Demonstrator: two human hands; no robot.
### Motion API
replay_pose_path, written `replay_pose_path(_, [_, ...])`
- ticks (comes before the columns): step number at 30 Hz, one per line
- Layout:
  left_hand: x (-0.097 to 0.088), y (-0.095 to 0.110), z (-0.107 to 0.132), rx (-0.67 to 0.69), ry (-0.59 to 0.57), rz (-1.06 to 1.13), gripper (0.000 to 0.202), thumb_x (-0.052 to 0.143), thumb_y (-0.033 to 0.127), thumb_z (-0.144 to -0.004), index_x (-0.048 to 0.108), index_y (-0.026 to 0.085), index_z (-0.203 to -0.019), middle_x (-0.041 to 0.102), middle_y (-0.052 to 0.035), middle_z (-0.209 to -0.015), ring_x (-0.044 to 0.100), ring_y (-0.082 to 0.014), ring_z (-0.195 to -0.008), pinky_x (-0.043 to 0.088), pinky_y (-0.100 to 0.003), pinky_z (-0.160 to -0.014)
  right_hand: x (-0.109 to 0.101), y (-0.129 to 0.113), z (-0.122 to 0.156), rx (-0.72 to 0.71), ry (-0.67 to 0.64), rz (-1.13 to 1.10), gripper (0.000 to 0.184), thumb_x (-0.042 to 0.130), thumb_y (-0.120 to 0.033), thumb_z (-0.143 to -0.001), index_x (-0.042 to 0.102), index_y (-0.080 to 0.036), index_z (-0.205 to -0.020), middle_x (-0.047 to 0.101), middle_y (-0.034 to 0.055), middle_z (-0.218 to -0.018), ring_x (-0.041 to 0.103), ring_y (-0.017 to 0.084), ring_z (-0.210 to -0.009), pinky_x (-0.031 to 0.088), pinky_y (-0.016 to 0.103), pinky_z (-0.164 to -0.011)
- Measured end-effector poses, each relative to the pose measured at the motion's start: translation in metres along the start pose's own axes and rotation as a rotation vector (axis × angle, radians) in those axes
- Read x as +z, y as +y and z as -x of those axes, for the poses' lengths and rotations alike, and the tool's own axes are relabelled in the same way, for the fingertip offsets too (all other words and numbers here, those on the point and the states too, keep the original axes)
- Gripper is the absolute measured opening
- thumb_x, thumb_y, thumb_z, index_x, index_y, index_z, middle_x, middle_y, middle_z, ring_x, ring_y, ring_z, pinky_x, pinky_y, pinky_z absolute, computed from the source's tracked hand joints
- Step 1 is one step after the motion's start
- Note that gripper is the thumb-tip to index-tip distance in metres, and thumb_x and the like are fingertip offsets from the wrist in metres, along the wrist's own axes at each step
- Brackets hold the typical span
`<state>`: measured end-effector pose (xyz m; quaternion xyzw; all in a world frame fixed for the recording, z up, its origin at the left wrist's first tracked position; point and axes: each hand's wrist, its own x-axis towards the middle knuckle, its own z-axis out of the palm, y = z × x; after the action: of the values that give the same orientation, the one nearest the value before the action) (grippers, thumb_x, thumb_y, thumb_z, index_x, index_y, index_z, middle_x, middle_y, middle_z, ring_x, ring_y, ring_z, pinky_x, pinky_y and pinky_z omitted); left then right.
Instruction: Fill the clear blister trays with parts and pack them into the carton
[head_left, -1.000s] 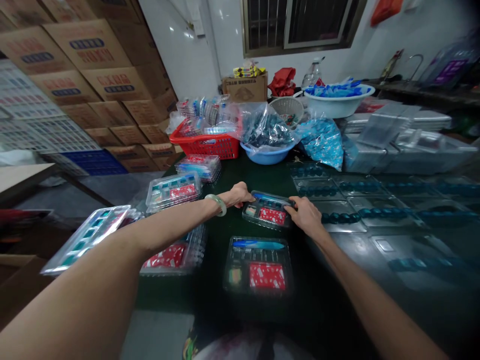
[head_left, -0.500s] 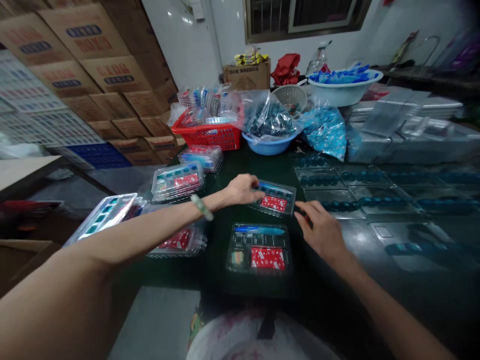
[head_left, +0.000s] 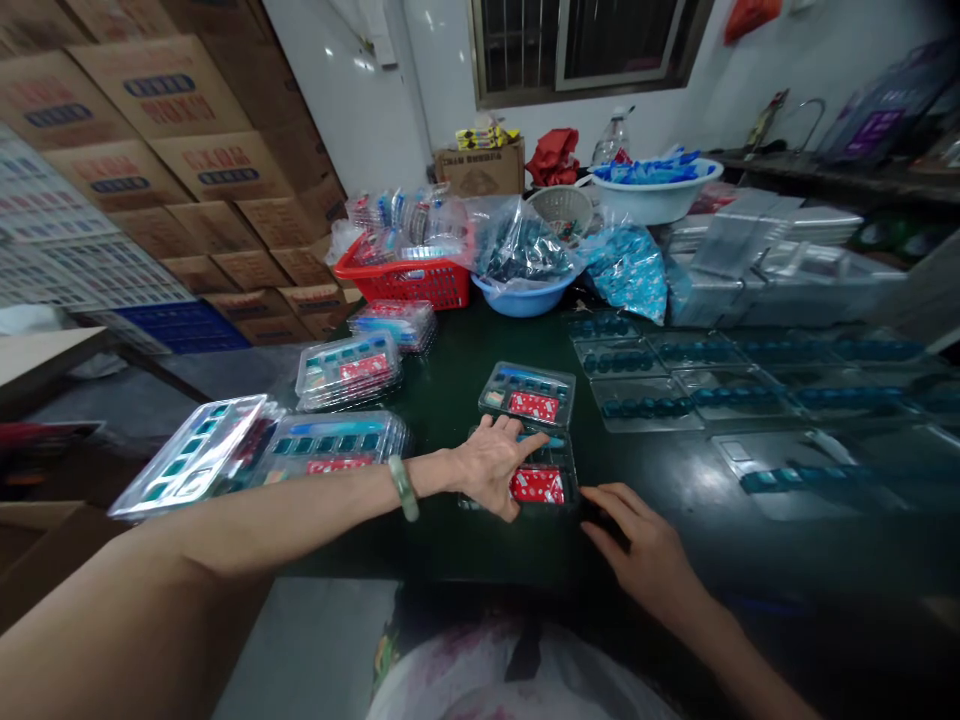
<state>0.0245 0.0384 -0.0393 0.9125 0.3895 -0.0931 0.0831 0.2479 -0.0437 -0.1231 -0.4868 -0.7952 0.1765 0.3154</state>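
Where the near blister tray lies: at 6 o'clock on the dark surface [head_left: 450, 400], close to the body, partly covered by the left hand.
Handling: the near blister tray [head_left: 541, 486] is judged light, thin and springy, and likely to slide on the glossy top; its clear shell would probably buckle if squeezed in the middle.
Hold: the stiffer rim at 3 and 9 o'clock is judged the best place to be gripped, with the tray kept level so that the red card and small pieces stay seated.
Left hand: the left hand [head_left: 491, 465] is laid flat on the tray's 9 o'clock half, fingers spread, nothing pinched.
Right hand: the right hand [head_left: 645, 545] is held loosely open at the tray's 4 o'clock corner; contact cannot be told.
Neighbour: a second filled tray [head_left: 527, 393] is seen just beside it, at 12 o'clock.
Stacks: filled trays [head_left: 349, 368] are piled at 10 o'clock.
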Motion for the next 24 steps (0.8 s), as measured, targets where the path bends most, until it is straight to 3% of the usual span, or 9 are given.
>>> replay_pose_path(5, [0.002,0.007,-0.004,0.041,0.003,0.043,0.106,0.069,0.060,-0.047,0.028,0.021,-0.137,0.044,-0.0169,-0.118,0.045,-0.0364,-0.102,0.034,-0.053,-0.088,0.001,0.015,0.008,0.034,0.119,-0.043,0.027,0.046,-0.022,-0.087,0.051,-0.023,-0.113,0.057,0.0050,-0.102,0.060,0.014,-0.083,0.051,0.027,-0.073])
replay_pose_path(8, [-0.002,0.013,-0.003,0.069,-0.045,0.053,0.109,0.066,0.068,-0.046,0.029,0.021,-0.137,0.038,-0.0217,-0.128,0.040,-0.0414,-0.111,0.030,-0.058,-0.089,0.001,0.025,0.009,0.036,0.197,-0.027,0.026,0.046,-0.024,-0.087,0.052,-0.023,-0.113,0.059,0.0048,-0.099,0.061,0.013,-0.077,0.052,0.025,-0.068])
replay_pose_path(10, [-0.009,0.014,-0.003,0.090,-0.031,0.062,0.109,0.064,0.072,-0.047,0.029,0.022,-0.137,0.029,-0.0246,-0.136,0.033,-0.0456,-0.117,0.028,-0.062,-0.089,-0.003,0.034,0.004,0.044,0.243,0.028,0.026,0.046,-0.026,-0.087,0.052,-0.023,-0.113,0.059,0.0054,-0.098,0.061,0.013,-0.074,0.053,0.025,-0.065])
replay_pose_path(12, [-0.017,0.012,-0.006,0.094,0.031,0.088,0.102,0.061,0.073,-0.051,0.033,0.022,-0.136,0.029,-0.0229,-0.137,0.032,-0.0450,-0.119,0.027,-0.063,-0.089,-0.011,0.045,-0.006,0.064,0.281,0.160,0.028,0.044,-0.028,-0.088,0.052,-0.021,-0.114,0.058,0.0069,-0.102,0.061,0.015,-0.076,0.052,0.027,-0.066])
replay_pose_path(15, [-0.029,0.005,-0.016,0.050,0.163,0.115,0.076,0.060,0.060,-0.066,0.042,0.022,-0.129,0.046,-0.0161,-0.125,0.042,-0.0361,-0.110,0.034,-0.053,-0.088,-0.026,0.069,-0.029,0.093,0.292,0.473,0.028,0.042,-0.027,-0.088,0.055,-0.020,-0.112,0.057,0.0088,-0.104,0.060,0.018,-0.079,0.049,0.030,-0.062])
replay_pose_path(19, [-0.036,-0.002,-0.032,0.005,0.250,0.122,0.042,0.059,0.035,-0.076,0.054,0.018,-0.114,0.055,-0.0109,-0.109,0.049,-0.0285,-0.100,0.039,-0.044,-0.084,-0.044,0.099,-0.057,0.046,0.181,0.752,0.020,0.045,-0.017,-0.084,0.063,-0.021,-0.092,0.058,0.0078,-0.087,0.054,0.020,-0.075,0.042,0.030,-0.061])
replay_pose_path(22, [-0.034,0.000,-0.044,0.057,0.262,0.126,0.030,0.058,0.027,-0.077,0.057,0.017,-0.106,0.057,-0.0096,-0.104,0.050,-0.0263,-0.097,0.041,-0.040,-0.082,-0.050,0.107,-0.066,-0.041,0.088,0.813,0.019,0.047,-0.012,-0.082,0.063,-0.020,-0.078,0.056,0.0066,-0.079,0.049,0.020,-0.078,0.037,0.031,-0.066])
replay_pose_path(24, [-0.031,0.004,-0.054,0.117,0.285,0.097,0.033,0.059,0.024,-0.076,0.055,0.016,-0.108,0.056,-0.0100,-0.105,0.050,-0.0257,-0.098,0.042,-0.038,-0.082,-0.052,0.102,-0.066,-0.096,0.047,0.829,0.021,0.045,-0.010,-0.083,0.062,-0.019,-0.075,0.056,0.0066,-0.079,0.048,0.020,-0.079,0.035,0.031,-0.068])
